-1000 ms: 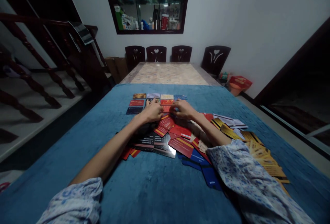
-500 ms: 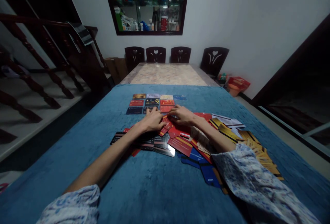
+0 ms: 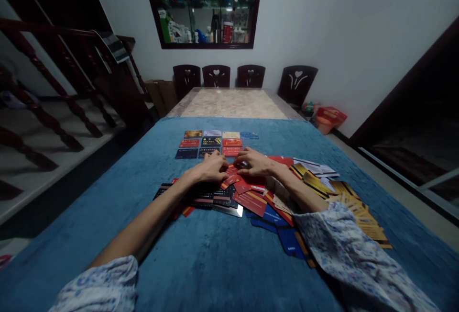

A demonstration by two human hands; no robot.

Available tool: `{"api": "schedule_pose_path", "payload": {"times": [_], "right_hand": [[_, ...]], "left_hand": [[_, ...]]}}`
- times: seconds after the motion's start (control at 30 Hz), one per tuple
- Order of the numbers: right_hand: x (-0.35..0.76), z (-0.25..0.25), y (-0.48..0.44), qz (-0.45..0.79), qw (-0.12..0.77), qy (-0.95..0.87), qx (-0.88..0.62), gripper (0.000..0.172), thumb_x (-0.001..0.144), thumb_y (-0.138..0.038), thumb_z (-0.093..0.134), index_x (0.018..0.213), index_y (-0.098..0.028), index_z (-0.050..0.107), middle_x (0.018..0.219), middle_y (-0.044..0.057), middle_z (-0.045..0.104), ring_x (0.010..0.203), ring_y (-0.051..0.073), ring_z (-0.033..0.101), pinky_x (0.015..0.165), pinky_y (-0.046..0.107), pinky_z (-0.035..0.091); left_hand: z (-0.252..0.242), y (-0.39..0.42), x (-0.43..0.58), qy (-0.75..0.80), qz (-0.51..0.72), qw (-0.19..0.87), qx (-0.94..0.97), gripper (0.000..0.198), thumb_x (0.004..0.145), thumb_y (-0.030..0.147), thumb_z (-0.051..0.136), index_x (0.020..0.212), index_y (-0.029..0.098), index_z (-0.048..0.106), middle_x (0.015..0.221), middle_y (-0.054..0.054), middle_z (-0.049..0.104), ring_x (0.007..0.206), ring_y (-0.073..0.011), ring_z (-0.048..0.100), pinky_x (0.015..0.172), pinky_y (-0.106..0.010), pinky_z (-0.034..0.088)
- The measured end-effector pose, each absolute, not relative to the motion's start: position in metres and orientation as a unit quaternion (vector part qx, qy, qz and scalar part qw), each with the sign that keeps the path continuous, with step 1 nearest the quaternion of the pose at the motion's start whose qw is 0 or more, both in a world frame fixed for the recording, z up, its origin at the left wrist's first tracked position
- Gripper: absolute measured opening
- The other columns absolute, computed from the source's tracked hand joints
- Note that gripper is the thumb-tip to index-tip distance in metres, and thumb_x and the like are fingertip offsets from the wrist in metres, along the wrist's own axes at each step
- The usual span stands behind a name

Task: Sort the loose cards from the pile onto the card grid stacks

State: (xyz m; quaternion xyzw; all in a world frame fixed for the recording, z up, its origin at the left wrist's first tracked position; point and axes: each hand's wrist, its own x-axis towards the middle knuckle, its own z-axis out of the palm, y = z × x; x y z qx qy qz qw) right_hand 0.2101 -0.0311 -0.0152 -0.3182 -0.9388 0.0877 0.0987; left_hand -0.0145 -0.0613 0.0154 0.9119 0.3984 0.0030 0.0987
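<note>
My left hand (image 3: 212, 167) rests on the left side of a loose pile of cards, its thumb and fingers apart over black cards (image 3: 202, 201) and red ones. Facing it, my right hand (image 3: 254, 162) lies on the red cards (image 3: 251, 202), fingers bent and spread from the thumb. Between the two hands, small red cards with yellow stripes (image 3: 232, 179) overlap. Both hands touch the pile; neither grips a card that I can make out. Beyond them, several cards lie in rows, among them a black VIP card (image 3: 211, 141) and a dark blue card (image 3: 187, 153).
Blue cards (image 3: 289, 241) lie near my right forearm. Gold cards (image 3: 362, 216) and white cards (image 3: 317, 167) spread farther right. A blue cloth (image 3: 201, 264) covers the near part of the table (image 3: 233, 101). Dark chairs (image 3: 216, 76) stand at its far end.
My left hand has shifted slightly over the pile, its fingers a little lower. Some red and black cards beneath it have moved slightly. The right hand stays almost in place.
</note>
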Motion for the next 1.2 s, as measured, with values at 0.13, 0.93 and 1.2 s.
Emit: {"api": "schedule_pose_path", "payload": {"times": [0.13,0.93,1.2], "right_hand": [[0.211,-0.012,-0.031,0.091,0.095,-0.94,-0.315,0.024,0.089,-0.038,0.07,0.101,-0.018,0.077,0.104,0.01,0.074,0.096,0.024,0.058,0.094,0.04,0.043],[0.212,-0.015,-0.03,0.108,0.181,-0.899,-0.383,0.044,0.102,-0.041,0.043,0.086,-0.015,0.074,0.079,0.006,0.065,0.071,0.014,0.054,0.069,0.024,0.038],[0.214,-0.019,-0.027,0.114,0.15,-0.898,-0.397,0.017,0.09,-0.025,0.058,0.089,-0.016,0.073,0.083,0.005,0.07,0.073,0.015,0.056,0.068,0.024,0.038]], "left_hand": [[0.015,-0.061,-0.016,0.376,0.0,0.098,0.921,0.021,0.087,0.025,0.056,0.067,0.017,0.058,0.086,-0.008,0.065,0.106,-0.0284,0.053,0.092,-0.042,0.039],[0.013,-0.039,-0.037,0.359,0.143,0.105,0.916,0.027,0.084,0.016,0.052,0.09,0.018,0.078,0.078,-0.005,0.071,0.074,-0.0159,0.063,0.071,-0.024,0.046],[0.006,-0.031,-0.039,0.375,0.164,0.12,0.905,0.024,0.082,0.013,0.052,0.088,0.016,0.075,0.076,-0.004,0.072,0.069,-0.0149,0.062,0.069,-0.024,0.045]]}}
